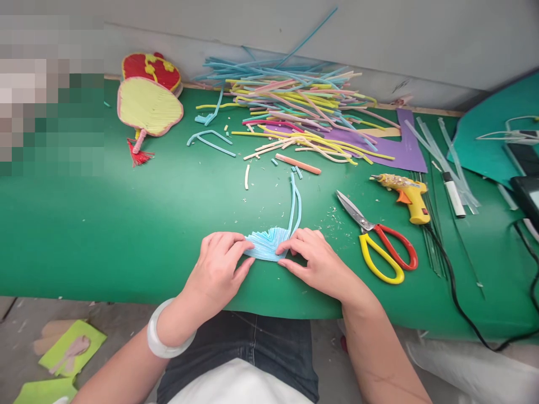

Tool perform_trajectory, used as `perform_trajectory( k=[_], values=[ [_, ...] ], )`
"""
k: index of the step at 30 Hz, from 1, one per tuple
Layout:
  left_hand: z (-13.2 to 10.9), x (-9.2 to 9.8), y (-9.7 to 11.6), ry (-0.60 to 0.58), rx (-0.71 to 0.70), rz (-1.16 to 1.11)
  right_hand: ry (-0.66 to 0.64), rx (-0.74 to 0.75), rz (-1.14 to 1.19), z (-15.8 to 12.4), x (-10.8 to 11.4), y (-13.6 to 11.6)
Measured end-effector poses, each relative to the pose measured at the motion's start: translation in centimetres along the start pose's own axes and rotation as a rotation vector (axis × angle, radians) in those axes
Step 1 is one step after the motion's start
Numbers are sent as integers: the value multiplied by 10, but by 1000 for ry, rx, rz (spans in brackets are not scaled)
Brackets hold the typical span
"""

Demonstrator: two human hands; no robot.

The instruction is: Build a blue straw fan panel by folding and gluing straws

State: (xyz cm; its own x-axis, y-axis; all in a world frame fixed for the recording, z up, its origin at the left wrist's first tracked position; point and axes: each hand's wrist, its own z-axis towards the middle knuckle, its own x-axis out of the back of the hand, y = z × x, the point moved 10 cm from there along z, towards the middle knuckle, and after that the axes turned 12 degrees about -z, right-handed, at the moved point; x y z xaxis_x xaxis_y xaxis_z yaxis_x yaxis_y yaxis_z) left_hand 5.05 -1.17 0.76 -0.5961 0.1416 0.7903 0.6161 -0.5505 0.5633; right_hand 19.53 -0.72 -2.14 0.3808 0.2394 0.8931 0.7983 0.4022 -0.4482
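A light blue, ribbed, fan-shaped piece (266, 247) that looks made of pipe cleaners lies near the table's front edge. My left hand (221, 264) pinches its left end between thumb and fingers. At the other end, my right hand (309, 255) grips it the same way. Two loose blue strands (296, 202) rise from its right side, away from me. Scissors (377, 238) with one red and one yellow handle lie partly open to the right of my right hand.
Beyond the scissors sits a yellow glue gun (406, 196), its black cord running off the front edge. Pipe cleaners (286, 101) in many colours are heaped along the wall over purple sheet (410, 151). At the back left lies a yellow-green fan (149, 106); clear sticks (446, 157) are at right.
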Motion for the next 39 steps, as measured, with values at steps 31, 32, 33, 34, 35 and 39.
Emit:
perform_trajectory(
  k=[31,32,33,34,35,39],
  values=[
    [-9,10,-11,91,16,133,7,10,8,0,1,-2],
    [-9,10,-11,93,15,136,7,11,7,0,1,-2],
    [-9,10,-12,94,13,139,7,12,6,-1,1,-2],
    [-9,10,-12,96,12,141,7,13,5,-1,1,-2],
    [-9,11,-12,99,10,144,7,12,5,-1,1,-2],
    [-8,13,-9,107,-19,156,6,11,7,0,1,-2]
  ],
)
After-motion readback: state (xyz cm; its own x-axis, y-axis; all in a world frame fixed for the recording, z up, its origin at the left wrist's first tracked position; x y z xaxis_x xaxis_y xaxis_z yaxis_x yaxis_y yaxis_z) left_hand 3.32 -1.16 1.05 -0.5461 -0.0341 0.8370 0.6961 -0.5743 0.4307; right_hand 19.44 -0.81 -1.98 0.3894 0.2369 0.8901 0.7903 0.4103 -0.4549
